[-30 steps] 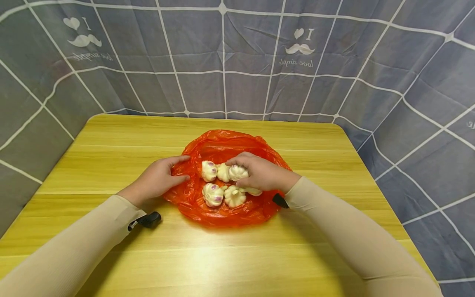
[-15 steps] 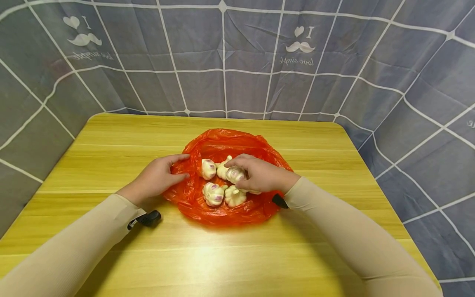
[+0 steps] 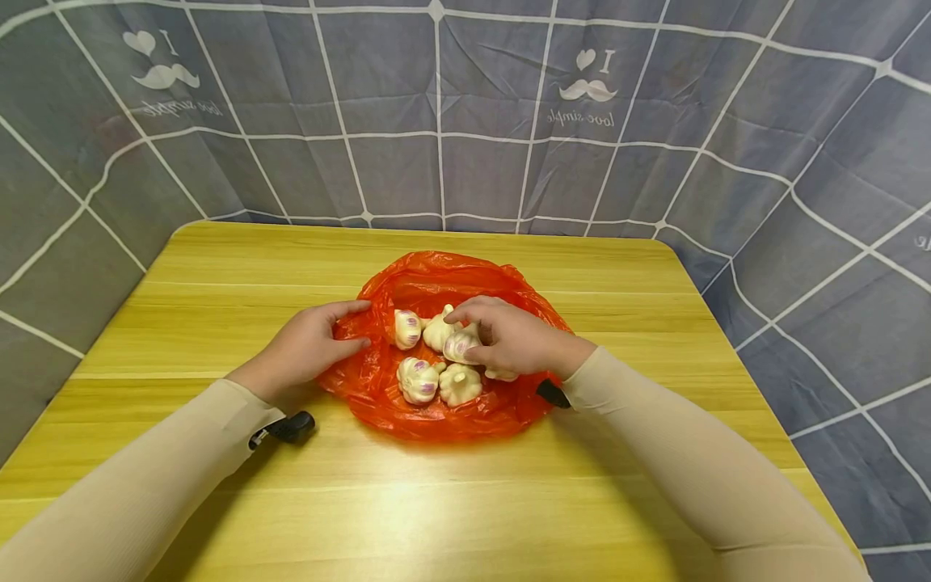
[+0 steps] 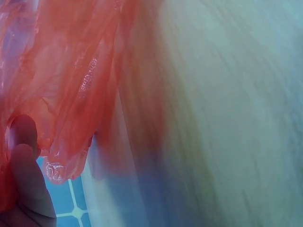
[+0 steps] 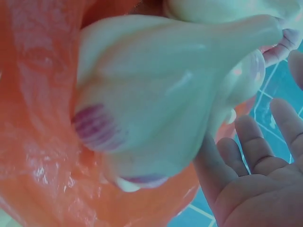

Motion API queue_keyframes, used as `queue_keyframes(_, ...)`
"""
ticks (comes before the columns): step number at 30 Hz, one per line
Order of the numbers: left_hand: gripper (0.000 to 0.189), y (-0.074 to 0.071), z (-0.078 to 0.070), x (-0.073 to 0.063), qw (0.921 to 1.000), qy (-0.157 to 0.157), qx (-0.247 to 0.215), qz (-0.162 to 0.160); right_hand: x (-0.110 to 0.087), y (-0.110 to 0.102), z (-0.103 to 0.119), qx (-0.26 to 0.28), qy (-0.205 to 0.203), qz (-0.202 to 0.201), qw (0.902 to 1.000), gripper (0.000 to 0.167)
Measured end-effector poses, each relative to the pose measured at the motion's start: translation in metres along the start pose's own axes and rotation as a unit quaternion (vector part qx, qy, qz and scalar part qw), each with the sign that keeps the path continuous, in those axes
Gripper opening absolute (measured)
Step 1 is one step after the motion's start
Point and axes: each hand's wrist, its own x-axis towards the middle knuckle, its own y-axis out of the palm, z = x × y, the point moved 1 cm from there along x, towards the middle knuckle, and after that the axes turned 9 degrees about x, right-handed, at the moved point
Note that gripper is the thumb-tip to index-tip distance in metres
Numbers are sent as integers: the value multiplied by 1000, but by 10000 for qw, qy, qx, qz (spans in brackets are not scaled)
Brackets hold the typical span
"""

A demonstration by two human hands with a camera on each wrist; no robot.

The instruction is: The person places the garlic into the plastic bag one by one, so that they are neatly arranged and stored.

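Note:
Several garlic bulbs, cream with purple patches, lie inside a red plastic bag (image 3: 429, 424) with its mouth spread wide. My left hand (image 3: 301, 352) holds the bag's left side, its curled fingers on the crumpled film in the left wrist view. My right hand (image 3: 520, 335) is over the bag's right half, thumb beside one garlic bulb (image 3: 460, 346) and forefinger above it. In the right wrist view its fingers are spread, and a large garlic bulb (image 5: 142, 94) fills the foreground. Another garlic bulb (image 3: 502, 374) is partly hidden under the right hand.
The bag rests on a light wood-grain table (image 3: 393, 517). Blue-grey curtains (image 3: 385, 97) with white grid lines stand behind and at both sides. Further garlic bulbs (image 3: 418, 380) lie at the front left in the bag.
The garlic bulb at my right hand has shifted slightly left and toward me, and has turned. The bulb behind it now has its stem up. My left hand stays on the bag.

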Motion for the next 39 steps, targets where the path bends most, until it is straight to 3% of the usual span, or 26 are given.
queue_keyframes(9, 65, 0, 1, 1, 10000, -40, -45, -1, -14, -15, 0, 501, -194, -429, 9976, 49)
queue_keyframes(13, 65, 1, 1, 2, 10000, -62, -21, -28, -25, -27, -4, 311, -232, -773, 9963, 48)
queue_keyframes(16, 64, 1, 2, 2, 10000, -88, 5, -24, -35, -37, -11, 143, -20, -930, 9956, 50)
queue_keyframes(20, 62, 0, 2, 2, 9999, -75, 65, -44, -51, -49, -26, 28, 371, -873, 9955, 57)
queue_keyframes(28, 61, 0, 3, 3, 9999, -61, 109, -78, -79, -62, -59, 131, 711, -625, 9954, 70)
queue_keyframes(39, 60, 1, 8, 2, 9998, -102, 73, -150, -100, -65, -86, 545, 1269, -272, 9900, 98)
